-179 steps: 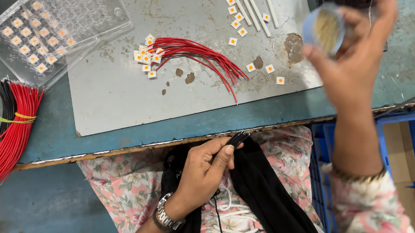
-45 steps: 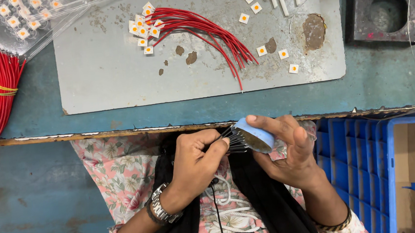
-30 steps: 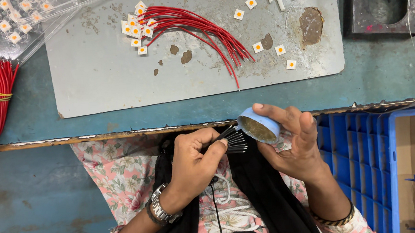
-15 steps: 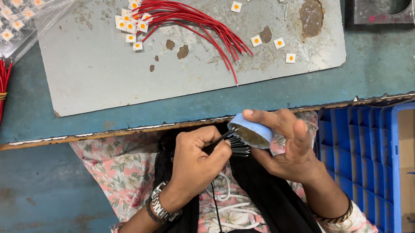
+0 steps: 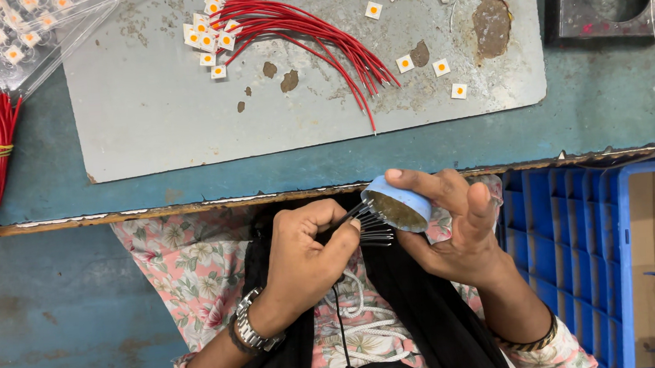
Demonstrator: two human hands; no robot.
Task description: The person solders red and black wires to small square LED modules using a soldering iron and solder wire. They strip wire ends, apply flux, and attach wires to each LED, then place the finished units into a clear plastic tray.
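electronics workshop: red wires (image 5: 309,35), led chips (image 5: 207,40)

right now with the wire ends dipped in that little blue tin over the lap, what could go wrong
The small blue tin is tilted in the right hand, held over the floral clothing, so its brownish paste might spill there. The left hand pinches the bundle of thin dark wires near the tips; they are fanned out, so some may miss the tin.

Below the table (image 5: 266,184) edge, the left hand (image 5: 305,243) pinches a bunch of thin dark wires (image 5: 372,223), their ends in a small blue round tin (image 5: 396,202) (brownish paste inside) that the right hand (image 5: 453,225) holds tilted; loose red wires (image 5: 309,35) lie above on a grey plate (image 5: 153,111).
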